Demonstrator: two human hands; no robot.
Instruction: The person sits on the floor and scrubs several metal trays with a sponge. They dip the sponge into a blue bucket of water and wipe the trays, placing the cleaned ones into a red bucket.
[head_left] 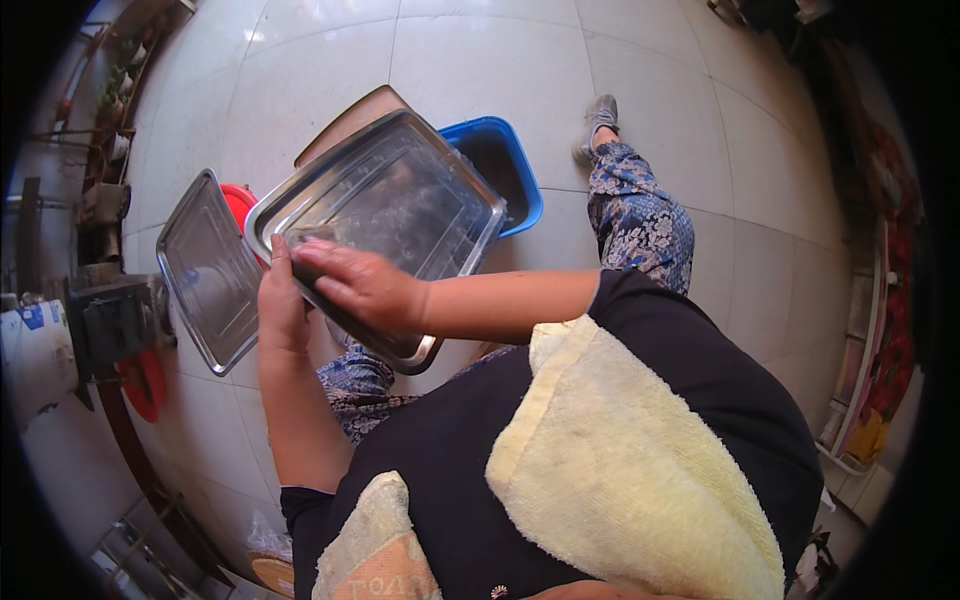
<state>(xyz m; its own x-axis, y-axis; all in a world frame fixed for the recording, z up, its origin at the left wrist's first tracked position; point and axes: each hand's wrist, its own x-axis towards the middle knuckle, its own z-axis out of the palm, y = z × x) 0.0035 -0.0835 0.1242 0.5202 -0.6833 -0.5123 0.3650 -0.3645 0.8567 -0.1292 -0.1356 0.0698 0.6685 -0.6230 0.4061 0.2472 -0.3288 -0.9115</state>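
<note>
A rectangular stainless steel tray, its inside wet and streaked, is tilted in front of me. My left hand grips its near left rim, with the thumb along the edge. My right hand presses into the near left corner of the tray, fingers bent and close together. A small greyish thing seems to lie under those fingers, too blurred to name. A second metal tray leans upright just left of my left hand, against a red plastic container that is mostly hidden.
A blue plastic bin with dark contents stands behind the held tray. A brown flat board shows past its far edge. Shelving and a dark machine line the left side. The floor is pale tile. A yellow towel hangs over my chest.
</note>
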